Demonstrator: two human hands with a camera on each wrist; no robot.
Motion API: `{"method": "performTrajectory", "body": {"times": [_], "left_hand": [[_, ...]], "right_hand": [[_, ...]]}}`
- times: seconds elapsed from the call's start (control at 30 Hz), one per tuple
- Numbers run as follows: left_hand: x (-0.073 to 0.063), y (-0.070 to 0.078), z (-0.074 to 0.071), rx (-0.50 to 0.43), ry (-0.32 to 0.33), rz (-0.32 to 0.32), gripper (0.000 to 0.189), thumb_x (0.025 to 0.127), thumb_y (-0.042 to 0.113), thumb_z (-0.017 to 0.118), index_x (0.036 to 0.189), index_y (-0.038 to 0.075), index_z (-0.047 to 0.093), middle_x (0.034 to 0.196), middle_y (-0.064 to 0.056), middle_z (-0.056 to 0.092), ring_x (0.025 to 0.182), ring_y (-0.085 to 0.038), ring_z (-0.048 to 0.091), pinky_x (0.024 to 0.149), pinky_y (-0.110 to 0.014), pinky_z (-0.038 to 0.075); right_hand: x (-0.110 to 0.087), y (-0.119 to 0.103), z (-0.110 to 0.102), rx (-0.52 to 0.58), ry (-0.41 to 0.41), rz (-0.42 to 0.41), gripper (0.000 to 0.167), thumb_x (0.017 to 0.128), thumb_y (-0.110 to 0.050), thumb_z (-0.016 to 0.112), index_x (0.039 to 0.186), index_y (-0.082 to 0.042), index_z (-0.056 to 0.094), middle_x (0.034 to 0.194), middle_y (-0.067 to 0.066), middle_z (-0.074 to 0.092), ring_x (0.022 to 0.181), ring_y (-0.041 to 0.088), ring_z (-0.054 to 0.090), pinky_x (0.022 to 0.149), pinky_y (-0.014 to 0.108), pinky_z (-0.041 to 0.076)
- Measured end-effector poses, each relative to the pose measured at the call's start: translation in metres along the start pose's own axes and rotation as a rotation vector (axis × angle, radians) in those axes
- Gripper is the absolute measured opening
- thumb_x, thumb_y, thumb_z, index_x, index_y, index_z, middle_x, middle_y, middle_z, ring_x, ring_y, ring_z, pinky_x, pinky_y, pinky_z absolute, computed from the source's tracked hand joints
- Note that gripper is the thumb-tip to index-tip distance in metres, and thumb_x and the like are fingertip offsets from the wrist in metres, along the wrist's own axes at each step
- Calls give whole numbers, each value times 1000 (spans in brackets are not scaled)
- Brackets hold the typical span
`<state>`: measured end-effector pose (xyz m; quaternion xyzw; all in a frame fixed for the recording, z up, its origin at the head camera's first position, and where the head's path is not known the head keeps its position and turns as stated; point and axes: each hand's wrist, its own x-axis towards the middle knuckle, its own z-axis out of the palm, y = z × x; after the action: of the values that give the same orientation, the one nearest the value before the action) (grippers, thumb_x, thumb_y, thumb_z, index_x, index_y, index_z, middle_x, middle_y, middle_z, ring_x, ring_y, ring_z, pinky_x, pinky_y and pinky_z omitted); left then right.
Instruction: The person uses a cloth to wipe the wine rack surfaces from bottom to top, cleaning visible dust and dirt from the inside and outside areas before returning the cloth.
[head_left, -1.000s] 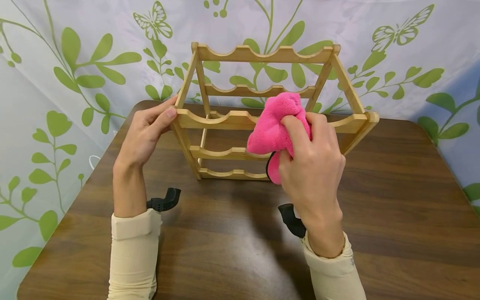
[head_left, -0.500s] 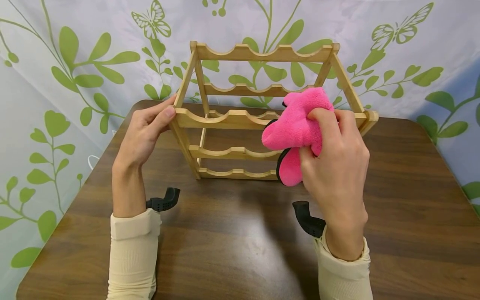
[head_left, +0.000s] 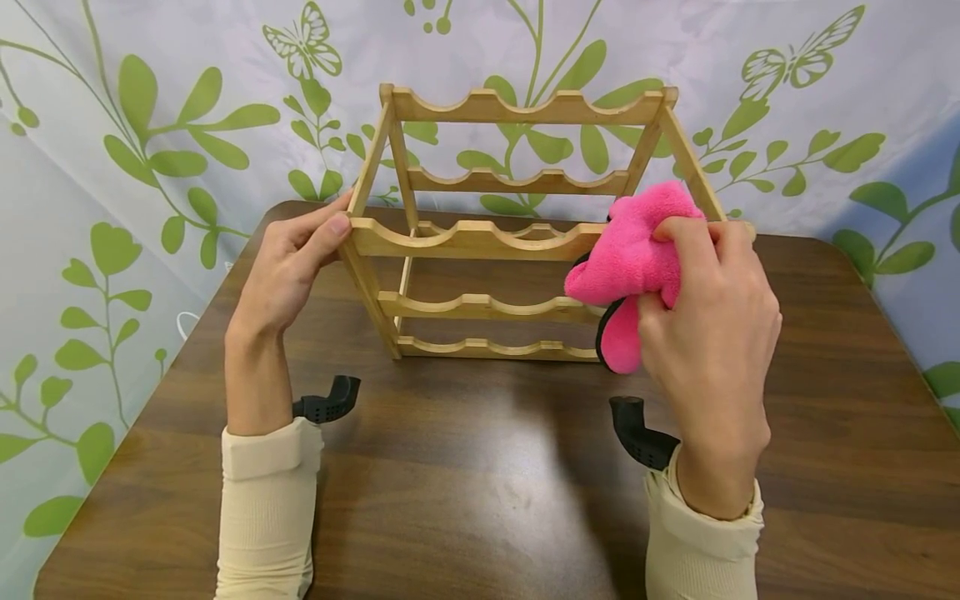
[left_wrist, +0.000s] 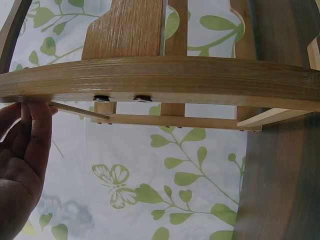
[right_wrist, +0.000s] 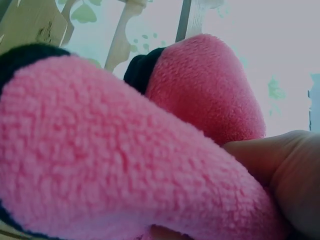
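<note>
A wooden bottle rack (head_left: 480,240) with scalloped rails stands on the brown table. At its left front upper corner my left hand (head_left: 281,271) grips the frame, thumb on the front and fingers behind. In the left wrist view those fingers (left_wrist: 37,135) touch the underside of a wooden bar. My right hand (head_left: 712,333) pinches a bunched pink plush cloth (head_left: 633,250) with black edging against the right part of the upper front rail. Fuzzy pink cloth (right_wrist: 115,150) fills most of the right wrist view. The rail's right end is hidden behind the cloth and hand.
The brown wooden table (head_left: 465,500) runs under the rack and out to both sides. A white wall hanging (head_left: 210,50) with green leaves and butterflies stands behind it. Black camera mounts (head_left: 330,404) stick out from both wrists. A thin white cable (head_left: 182,323) shows at the left.
My right hand has slid to the right along the upper front rail with the pink cloth, uncovering its middle scallops. The left hand and the rack have stayed put.
</note>
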<state>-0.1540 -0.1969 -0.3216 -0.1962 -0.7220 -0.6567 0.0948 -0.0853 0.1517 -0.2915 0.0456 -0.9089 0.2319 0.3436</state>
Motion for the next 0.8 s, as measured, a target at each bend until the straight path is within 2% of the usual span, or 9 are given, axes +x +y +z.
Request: {"method": "performTrajectory", "body": {"times": [0.23, 0.37, 0.43, 0.5, 0.57, 0.63, 0.7, 0.8], "left_hand": [[-1, 0, 1, -6, -4, -8, 38, 102, 12, 54, 136, -4, 52, 144, -24, 47, 103, -13, 65, 89, -23, 52], [-2, -1, 0, -16, -1, -8, 38, 102, 12, 54, 136, -3, 53, 141, -22, 50, 103, -14, 65, 90, -24, 52], [-2, -1, -1, -25, 5, -5, 37, 102, 12, 54, 136, -2, 54, 138, -19, 55, 103, -15, 65, 91, -24, 52], [-3, -1, -1, -39, 11, -1, 36, 101, 11, 54, 135, -1, 55, 132, -15, 61, 102, -16, 66, 91, -25, 52], [-3, -2, -1, -47, 13, 6, 35, 101, 11, 54, 134, -1, 57, 125, -10, 66, 101, -17, 66, 91, -26, 52], [-2, -2, -1, -53, 11, 12, 34, 101, 11, 54, 134, 0, 57, 120, -7, 68, 99, -17, 67, 90, -26, 52], [-1, -3, -1, -61, 8, 18, 34, 101, 11, 54, 134, 0, 57, 117, -6, 69, 98, -18, 67, 90, -26, 53], [2, -4, 1, -81, 3, 16, 36, 101, 11, 54, 134, -3, 55, 119, -8, 68, 98, -18, 66, 89, -27, 53]], "right_hand": [[-2, 3, -7, -63, 41, 19, 33, 82, 0, 59, 114, -3, 64, 111, 26, 55, 96, 42, 57, 70, 67, 44], [-2, 6, -10, -23, 156, 14, 30, 83, -6, 58, 112, -3, 66, 109, 25, 57, 94, 40, 58, 69, 65, 44], [-1, 8, -9, 42, 264, 8, 29, 83, -12, 59, 110, -4, 68, 107, 21, 59, 95, 34, 59, 73, 58, 47], [1, 5, -5, 163, 385, -13, 29, 82, -16, 63, 107, -4, 70, 106, 15, 62, 96, 29, 59, 79, 50, 48], [1, -1, 3, 300, 493, -53, 28, 79, -16, 66, 103, -3, 72, 105, 10, 63, 96, 26, 58, 83, 42, 49], [1, -13, 11, 427, 557, -118, 26, 78, -14, 69, 101, -2, 73, 103, 9, 64, 96, 27, 58, 85, 39, 48], [-1, -28, 19, 508, 546, -197, 23, 79, -12, 70, 100, -2, 73, 102, 13, 64, 94, 32, 59, 85, 41, 50], [-7, -51, 30, 539, 464, -317, 20, 83, -6, 70, 103, -2, 72, 100, 20, 63, 92, 36, 60, 84, 42, 52]]}}
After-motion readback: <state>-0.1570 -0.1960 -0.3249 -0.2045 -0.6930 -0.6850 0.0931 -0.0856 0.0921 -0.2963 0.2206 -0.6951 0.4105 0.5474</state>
